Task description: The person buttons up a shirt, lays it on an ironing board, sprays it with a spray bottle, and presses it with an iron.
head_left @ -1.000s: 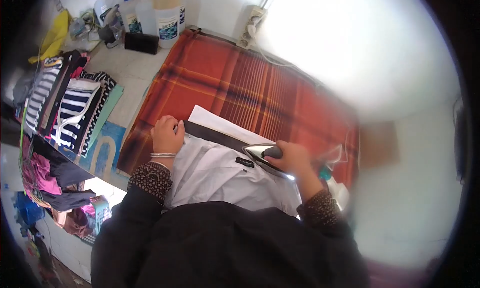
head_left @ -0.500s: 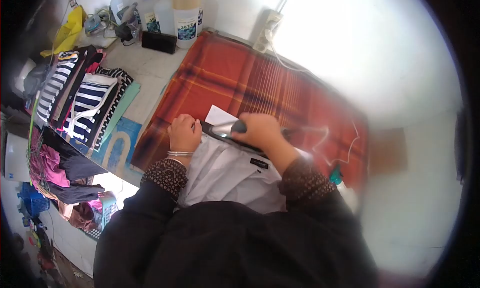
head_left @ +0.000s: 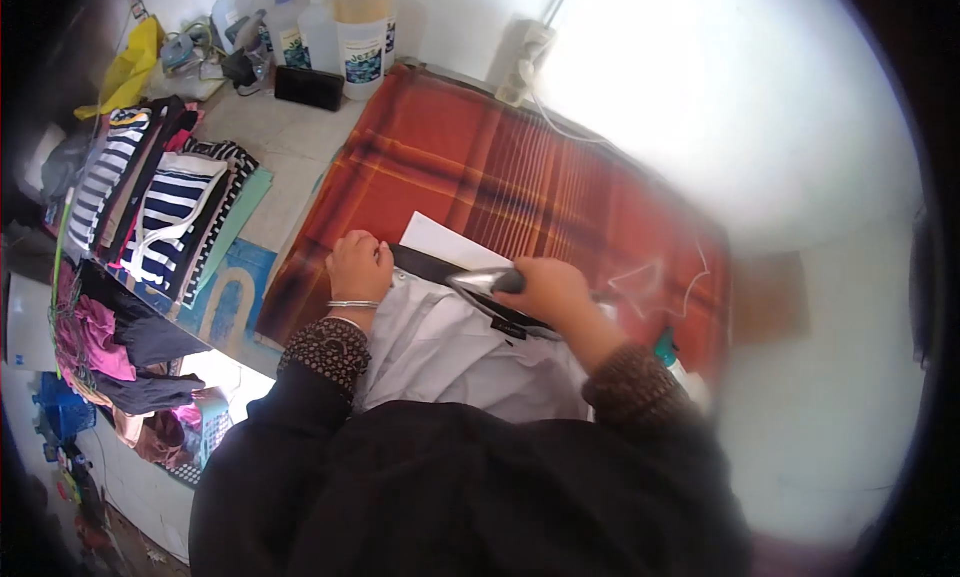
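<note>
A white shirt (head_left: 430,347) with a black inner collar band (head_left: 425,265) and a white collar (head_left: 450,242) lies on a red plaid cloth (head_left: 430,147). At the band's left end rests my left hand (head_left: 360,267), its fingers curled over the fabric edge; what they pinch is mostly hidden. My right hand (head_left: 550,292) is wrapped round the dark handle of an iron (head_left: 482,280). The iron's pointed tip faces left and lies over the black band, just above the shirt's black label (head_left: 509,328).
Folded striped clothes (head_left: 180,207) are stacked at the left. Bottles (head_left: 362,47) and a black box-like object (head_left: 308,88) stand at the back left. A socket strip (head_left: 525,72) is by the wall. A spray bottle (head_left: 668,352) is right of my right hand.
The iron in my right hand first slid left along the collar band towards my left hand, then partway back right. My left hand stays at the band's left end. The view has shifted slightly.
</note>
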Demonstrator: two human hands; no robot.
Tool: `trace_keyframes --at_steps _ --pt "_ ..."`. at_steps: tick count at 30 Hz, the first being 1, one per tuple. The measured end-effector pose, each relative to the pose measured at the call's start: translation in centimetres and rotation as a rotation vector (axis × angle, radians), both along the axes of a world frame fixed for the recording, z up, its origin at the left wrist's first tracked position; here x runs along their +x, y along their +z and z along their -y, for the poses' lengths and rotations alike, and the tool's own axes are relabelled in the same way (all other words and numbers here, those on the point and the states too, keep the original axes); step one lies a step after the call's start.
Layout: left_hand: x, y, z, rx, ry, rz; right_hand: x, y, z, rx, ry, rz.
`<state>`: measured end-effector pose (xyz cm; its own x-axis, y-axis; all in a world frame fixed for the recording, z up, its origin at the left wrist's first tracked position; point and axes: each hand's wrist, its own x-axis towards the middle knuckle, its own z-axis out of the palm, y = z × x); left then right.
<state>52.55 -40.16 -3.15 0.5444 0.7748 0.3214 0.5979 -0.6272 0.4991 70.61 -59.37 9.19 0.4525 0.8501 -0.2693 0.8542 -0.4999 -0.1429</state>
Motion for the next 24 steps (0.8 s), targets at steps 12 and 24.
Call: trace_keyframes --at_steps 12,24 --pt "0.3 0.2 0.5 0.024 -0.011 0.005 4.9 0.6 10.7 0.066 -0.381 0.188" --pt "0.4 -0.5 0.0 0.089 -0.03 0.0 16.8 0.4 11.6 0.168 -0.352 0.212"
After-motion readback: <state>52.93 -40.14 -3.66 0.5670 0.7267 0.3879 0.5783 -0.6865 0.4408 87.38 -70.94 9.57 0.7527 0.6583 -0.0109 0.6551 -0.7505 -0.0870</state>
